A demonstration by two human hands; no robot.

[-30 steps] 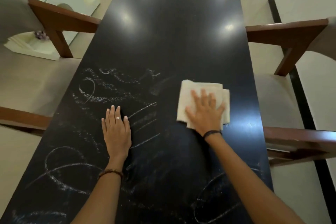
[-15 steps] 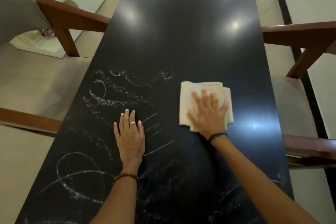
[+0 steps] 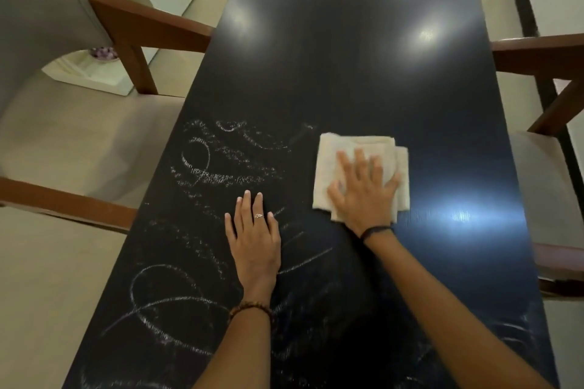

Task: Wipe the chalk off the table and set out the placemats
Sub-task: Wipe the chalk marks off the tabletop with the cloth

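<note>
Head view puts the right hand point(image 3: 363, 196) flat on a folded cream cotton cloth point(image 3: 354, 148), fingers spread and straight, palm pressing the cloth down onto the glossy black rectangular table point(image 3: 331, 50); nothing is gripped, only pushed. Set against the pictures from a second and half a second ago, this hand and the cloth sit at almost the same spot on the tabletop, right of the midline, so the wipe has paused or barely crept along rather than swept. The left hand point(image 3: 254, 240), with a thin ring on one finger, lies open and flat on the bare table just beside the cloth, fingers together and pointing away, holding nothing; it too has kept its place and seems to be bracing the body.

Outward from the hands, the white chalk scribbles point(image 3: 221, 164) are as thick as before: loops and smears to the left of the cloth, a big looping line nearer the person, fainter streaks by the near right edge. The patch under and to the right of the cloth looks dark and clean, as does the far half of the table. My reading is that wiping is early, with most of the chalk left. No placemats are visible. Brown wooden chairs with grey seat pads point(image 3: 148, 22) flank both long sides.
</note>
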